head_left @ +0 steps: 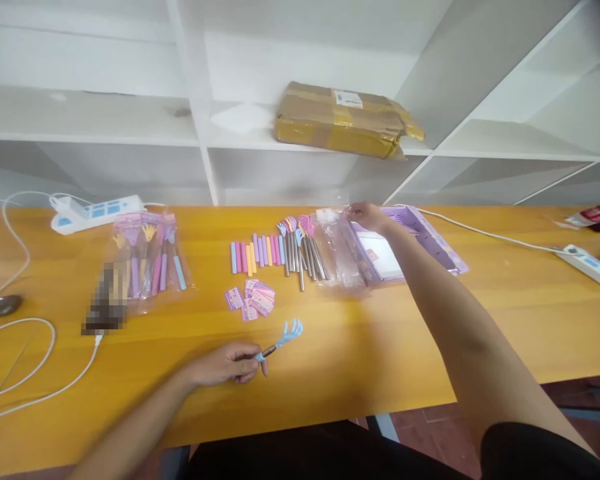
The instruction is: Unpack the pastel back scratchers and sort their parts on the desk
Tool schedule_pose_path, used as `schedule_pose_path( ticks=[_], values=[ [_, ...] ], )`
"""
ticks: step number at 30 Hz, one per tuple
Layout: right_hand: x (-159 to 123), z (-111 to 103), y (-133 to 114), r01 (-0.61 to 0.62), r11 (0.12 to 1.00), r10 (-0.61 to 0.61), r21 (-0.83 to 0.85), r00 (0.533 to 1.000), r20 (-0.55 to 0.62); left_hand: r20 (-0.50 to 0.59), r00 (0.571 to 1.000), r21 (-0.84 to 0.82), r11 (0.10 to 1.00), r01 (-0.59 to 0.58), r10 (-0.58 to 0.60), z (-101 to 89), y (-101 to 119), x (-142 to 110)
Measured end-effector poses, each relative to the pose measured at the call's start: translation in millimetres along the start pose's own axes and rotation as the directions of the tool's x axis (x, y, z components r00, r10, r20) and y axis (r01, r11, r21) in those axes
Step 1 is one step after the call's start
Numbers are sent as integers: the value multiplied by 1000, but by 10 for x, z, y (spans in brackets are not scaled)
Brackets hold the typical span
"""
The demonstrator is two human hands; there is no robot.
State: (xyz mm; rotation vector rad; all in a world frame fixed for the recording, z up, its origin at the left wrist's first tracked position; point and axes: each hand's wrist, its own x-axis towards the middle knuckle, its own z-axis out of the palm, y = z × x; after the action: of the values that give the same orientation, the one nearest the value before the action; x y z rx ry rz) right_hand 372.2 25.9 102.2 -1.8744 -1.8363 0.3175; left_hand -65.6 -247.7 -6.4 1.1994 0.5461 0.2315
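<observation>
My left hand (235,364) is closed round the blue handle of a small back scratcher (291,332) with a light blue hand-shaped head. It is held above the table's near part, head pointing right and away. My right hand (366,216) reaches far forward, its fingers pinched at the top edge of the clear plastic bags (343,257). Beside the bags lie several metal rods with hand-shaped heads (300,250). Left of them is a row of coloured handle sleeves (260,251) in blue, pink, yellow and purple. Small pink printed cards (261,301) lie loosely piled nearer me.
A purple box (453,259) stands beneath my right forearm. Bagged back scratchers (155,263) lie at the left, partly under a pixelated object (105,303) with a white cable. Power strips (97,213) and a mouse (3,306) are around. A taped parcel (340,120) rests on the shelf.
</observation>
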Motion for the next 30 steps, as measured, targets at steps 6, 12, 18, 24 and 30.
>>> schedule_pose_path(
  ticks=[6, 12, 18, 24, 30],
  values=[
    [-366, -67, -67, 7, 997, 10, 78, 978, -209, -5, 994, -4, 994, 112, -112, 9, 84, -69],
    [-1992, 8, -505, 112, 811, -475, 574, 698, 536, -245, 969, 531, 831, 163, -33, 306, 539, -70],
    [-3206, 443, -952, -171, 569, -487, 805, 718, 497, -40, 926, 999, -7, 47, 376, 754, 559, 269],
    [-3339, 604, -1036, -483, 411, -281, 773, 739, 612, 62, 812, 963, -248, 104, 580, 813, 567, 443],
    [-3434, 710, -1070, -636, 167, -217, 753, 721, 658, 8, 855, 966, -226, 128, 518, 732, 547, 360]
  ],
)
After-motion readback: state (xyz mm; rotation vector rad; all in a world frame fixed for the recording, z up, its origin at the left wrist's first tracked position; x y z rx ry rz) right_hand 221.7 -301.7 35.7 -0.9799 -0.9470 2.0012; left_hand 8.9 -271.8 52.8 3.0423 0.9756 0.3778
